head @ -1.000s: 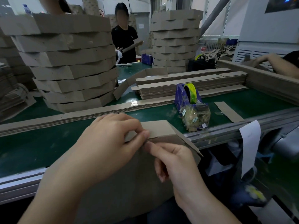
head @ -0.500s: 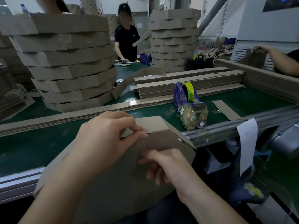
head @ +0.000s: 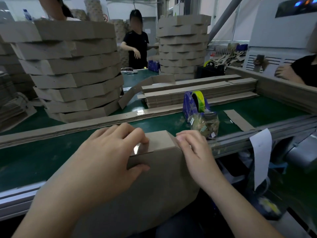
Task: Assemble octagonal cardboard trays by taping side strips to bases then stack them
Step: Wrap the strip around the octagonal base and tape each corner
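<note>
A cardboard tray (head: 154, 186) leans tilted against the near rail of the green belt (head: 34, 158), its flat base toward me. Its side strip (head: 159, 140) folds away along the top edge. A shiny piece of clear tape (head: 136, 149) bridges the seam between strip and base. My left hand (head: 109, 152) wraps over that seam, fingers on the strip and thumb on the base. My right hand (head: 193, 152) lies on the tray's upper right corner with its fingertips on the strip; its thumb is hidden.
A blue tape dispenser (head: 195, 103) with a yellow-green roll stands just beyond the tray. Tall stacks of finished trays rise at the left (head: 73, 69) and at the back (head: 181, 47). Flat strips (head: 197, 91) lie piled on the belt. A person (head: 137, 47) works opposite.
My right hand rose from the tray's base face to the upper right corner. My left hand slid forward over the taped seam. The tray tipped up a little toward the belt.
</note>
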